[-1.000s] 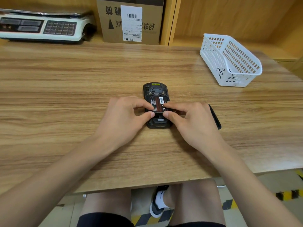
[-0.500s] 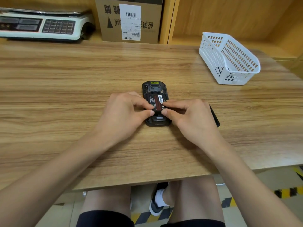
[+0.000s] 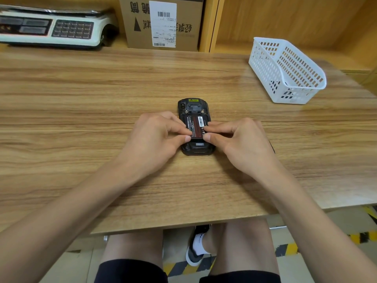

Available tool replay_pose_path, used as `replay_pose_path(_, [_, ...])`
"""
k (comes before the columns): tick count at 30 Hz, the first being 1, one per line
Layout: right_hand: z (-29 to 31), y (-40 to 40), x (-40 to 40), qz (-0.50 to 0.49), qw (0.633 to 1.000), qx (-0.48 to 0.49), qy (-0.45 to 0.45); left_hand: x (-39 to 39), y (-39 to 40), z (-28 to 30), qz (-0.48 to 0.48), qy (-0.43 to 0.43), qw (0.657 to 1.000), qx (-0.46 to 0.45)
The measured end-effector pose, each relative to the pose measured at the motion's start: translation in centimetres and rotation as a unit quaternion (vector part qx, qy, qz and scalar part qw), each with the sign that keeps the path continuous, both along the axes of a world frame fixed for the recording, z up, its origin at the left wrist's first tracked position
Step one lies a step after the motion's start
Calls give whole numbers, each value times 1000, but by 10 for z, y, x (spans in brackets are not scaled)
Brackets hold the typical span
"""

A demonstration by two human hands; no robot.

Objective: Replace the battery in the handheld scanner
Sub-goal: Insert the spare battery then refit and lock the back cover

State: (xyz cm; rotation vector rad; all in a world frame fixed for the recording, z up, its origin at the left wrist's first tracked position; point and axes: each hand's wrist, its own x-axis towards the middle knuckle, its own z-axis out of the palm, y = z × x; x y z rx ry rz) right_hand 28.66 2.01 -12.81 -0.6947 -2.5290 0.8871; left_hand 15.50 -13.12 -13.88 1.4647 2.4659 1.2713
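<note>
Scanner [image 3: 195, 127] face-down — both hands pinch its battery [image 3: 194, 125].

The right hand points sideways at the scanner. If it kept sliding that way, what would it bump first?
The right hand already touches the battery in the scanner. Sliding further, its fingertips would probably meet the left hand fingertips, just across the battery.

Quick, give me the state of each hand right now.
Left hand: fingertips pinched on the battery in the scanner.
Right hand: fingertips pinched on the same battery from the other side.
</note>
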Motion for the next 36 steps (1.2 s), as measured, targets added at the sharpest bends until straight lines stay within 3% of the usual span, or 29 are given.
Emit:
replay_pose_path(9, [-1, 1, 1, 15, 1000, 15, -6, -3, 0, -3, -23, 39, 999, 5])
replay_pose_path(18, [1, 3, -2, 73, 988, 126, -39, -8, 0, -9, -73, 146, 987, -11])
replay_pose_path(36, [-2, -2, 2, 78, 985, 152, -32, -2, -8, -9, -71, 152, 983, -73])
